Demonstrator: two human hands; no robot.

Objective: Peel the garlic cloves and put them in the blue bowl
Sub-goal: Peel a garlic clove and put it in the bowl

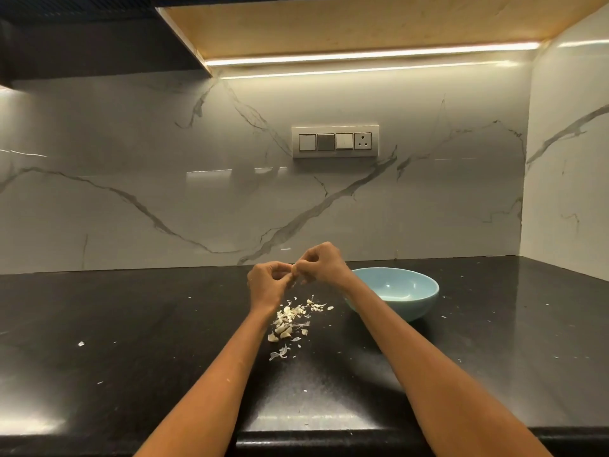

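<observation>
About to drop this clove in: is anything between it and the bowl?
Nothing visible. Both hands, left and right, pinch the clove just left of the bowl. The right wrist crosses the bowl's near-left rim. The peels lie on the counter, below the hands.

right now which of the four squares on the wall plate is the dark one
The second square from the left on the wall plate: it is grey, its two neighbours are white, and the rightmost is a socket.

Garlic clove (294,268) mostly hidden between fingers (286,275) of both hands, centre frame; peel state unclear. Blue bowl (400,293): left rim behind right forearm, contents unreadable. Garlic pile (289,319): cloves versus skins too small to separate. Both arms cut off at bottom edge.
</observation>
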